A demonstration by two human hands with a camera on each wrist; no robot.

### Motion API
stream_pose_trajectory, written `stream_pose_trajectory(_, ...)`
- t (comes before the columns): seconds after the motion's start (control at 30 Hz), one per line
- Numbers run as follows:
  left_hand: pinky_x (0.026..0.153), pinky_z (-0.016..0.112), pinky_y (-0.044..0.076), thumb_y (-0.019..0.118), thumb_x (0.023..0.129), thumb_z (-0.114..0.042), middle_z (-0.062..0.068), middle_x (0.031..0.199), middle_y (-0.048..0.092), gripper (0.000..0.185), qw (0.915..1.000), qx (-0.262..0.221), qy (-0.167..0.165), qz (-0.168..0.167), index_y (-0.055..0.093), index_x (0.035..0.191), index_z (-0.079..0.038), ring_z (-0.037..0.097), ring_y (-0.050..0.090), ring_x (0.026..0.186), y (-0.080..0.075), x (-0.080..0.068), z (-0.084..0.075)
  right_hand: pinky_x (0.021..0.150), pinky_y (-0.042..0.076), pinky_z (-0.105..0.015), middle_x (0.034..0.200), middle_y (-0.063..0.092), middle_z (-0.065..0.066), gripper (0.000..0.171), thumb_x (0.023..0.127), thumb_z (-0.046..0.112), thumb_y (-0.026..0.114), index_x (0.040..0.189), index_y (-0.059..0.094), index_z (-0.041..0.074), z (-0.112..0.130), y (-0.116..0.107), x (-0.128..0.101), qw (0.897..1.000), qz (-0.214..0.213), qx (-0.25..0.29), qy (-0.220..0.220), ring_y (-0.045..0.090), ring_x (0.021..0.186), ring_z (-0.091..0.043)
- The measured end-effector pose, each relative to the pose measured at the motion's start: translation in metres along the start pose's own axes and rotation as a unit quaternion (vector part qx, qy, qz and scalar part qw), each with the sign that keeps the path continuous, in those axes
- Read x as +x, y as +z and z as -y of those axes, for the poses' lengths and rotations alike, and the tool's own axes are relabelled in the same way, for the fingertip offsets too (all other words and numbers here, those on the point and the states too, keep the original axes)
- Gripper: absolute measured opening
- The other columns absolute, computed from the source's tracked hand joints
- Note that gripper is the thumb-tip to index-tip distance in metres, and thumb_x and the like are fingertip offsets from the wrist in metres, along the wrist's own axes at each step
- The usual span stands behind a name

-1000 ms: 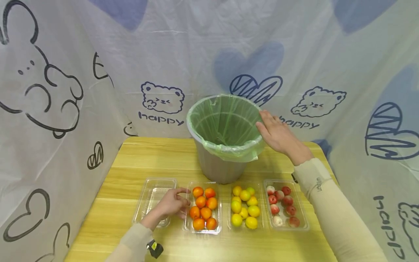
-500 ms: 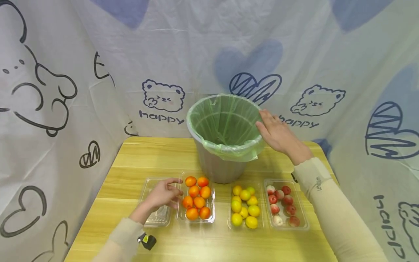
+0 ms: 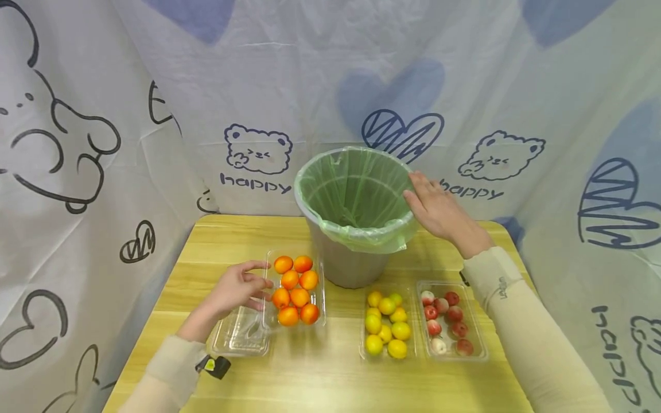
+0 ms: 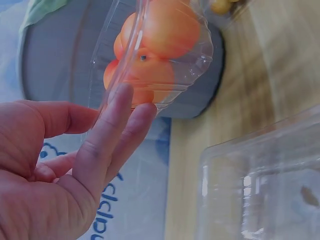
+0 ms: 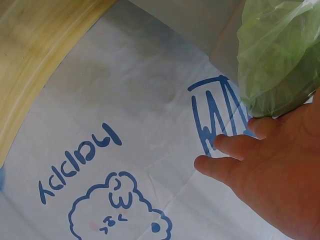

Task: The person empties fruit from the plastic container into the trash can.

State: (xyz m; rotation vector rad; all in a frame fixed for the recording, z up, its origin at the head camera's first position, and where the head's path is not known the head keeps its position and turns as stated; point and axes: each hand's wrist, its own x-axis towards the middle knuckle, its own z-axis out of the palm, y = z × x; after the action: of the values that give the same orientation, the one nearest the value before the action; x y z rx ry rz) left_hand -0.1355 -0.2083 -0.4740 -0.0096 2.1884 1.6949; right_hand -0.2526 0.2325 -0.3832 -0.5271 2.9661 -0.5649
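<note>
The left hand (image 3: 237, 287) gripped the left rim of the tray of orange fruit (image 3: 295, 289), held just left of the bin (image 3: 356, 215), while the right hand's (image 3: 439, 212) relaxed fingers touched the bin's right rim.

Head camera looks forward and down over the whole table (image 3: 330, 373), far enough to show both arms. Left wrist camera sits very near the left hand (image 4: 55, 175), sharing the orange fruit tray (image 3: 294, 287) and bin (image 3: 353, 212). Right wrist camera, close, shares the bin's green liner (image 5: 277, 55).
</note>
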Motion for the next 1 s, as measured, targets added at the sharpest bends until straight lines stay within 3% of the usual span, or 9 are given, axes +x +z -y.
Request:
stream_pose_trajectory(0.53,0.07,0.039,0.069,0.056,0.103,-0.002,0.03,0.118,0.073,0.055,0.9991,0.003,0.018,-0.039,0.041,0.154,0.008,0.022,0.08,0.085,-0.039,-0.003,-0.042,0.13,0.005,-0.072,0.178,0.001,-0.017,0.078,0.111,0.059,0.011,0.17,0.002,0.01,0.002,-0.006,0.003,1.0,0.011,0.007,0.007,0.003,0.161,-0.052)
stream_pose_trajectory(0.67,0.071,0.038,0.069,0.056,0.103,-0.003,0.023,0.114,0.076,0.056,0.9986,0.012,0.026,-0.045,0.04,0.155,0.008,0.022,0.08,0.086,-0.048,-0.004,-0.054,0.13,0.005,-0.073,0.178,0.0,-0.016,0.078,0.111,0.06,0.011,0.17,0.002,0.011,0.001,-0.006,0.003,1.0,0.012,0.009,0.008,0.003,0.161,-0.052)
stream_pose_trajectory(0.9,0.072,0.037,0.069,0.055,0.104,-0.003,0.037,0.126,0.068,0.056,0.9974,0.02,0.042,-0.055,0.038,0.156,0.008,0.016,0.08,0.083,-0.062,-0.004,-0.073,0.13,0.006,-0.073,0.178,-0.001,-0.015,0.078,0.111,0.059,0.011,0.17,0.002,0.01,0.002,-0.006,0.003,1.0,0.014,0.008,0.006,0.002,0.161,-0.051)
stream_pose_trajectory(1.0,0.072,0.036,0.069,0.055,0.104,-0.004,0.033,0.125,0.07,0.057,0.9972,0.02,0.042,-0.058,0.038,0.157,0.007,0.014,0.079,0.081,-0.067,-0.002,-0.082,0.13,0.006,-0.073,0.178,0.0,-0.016,0.077,0.111,0.059,0.011,0.17,0.002,0.01,0.002,-0.006,0.003,1.0,0.013,0.007,0.006,0.002,0.161,-0.052)
